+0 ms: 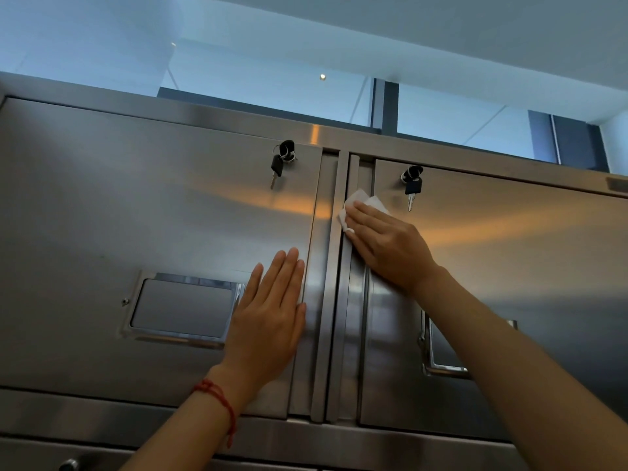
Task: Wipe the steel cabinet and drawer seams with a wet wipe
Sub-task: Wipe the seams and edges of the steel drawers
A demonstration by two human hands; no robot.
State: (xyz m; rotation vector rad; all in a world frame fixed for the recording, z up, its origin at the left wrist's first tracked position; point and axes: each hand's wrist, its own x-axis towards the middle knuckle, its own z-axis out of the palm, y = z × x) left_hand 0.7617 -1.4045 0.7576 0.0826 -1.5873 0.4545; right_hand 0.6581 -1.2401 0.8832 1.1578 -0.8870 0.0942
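Fingers (365,219) of my right hand (390,246) lie flat and together, pressing the wet wipe (356,200) onto the vertical seam (334,283) between the two steel cabinet doors, near its top. Wipe edges poke out past the fingertips toward 11 o'clock. My left hand (268,317), fingers extended and holding nothing, rests palm-flat on the left door (136,205) at 7 o'clock from the wipe. Red string bracelet (221,399) on that wrist. Keys (280,163) hang in both door locks.

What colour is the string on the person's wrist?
Red. The string bracelet sits on the left wrist, clearest in the head view.
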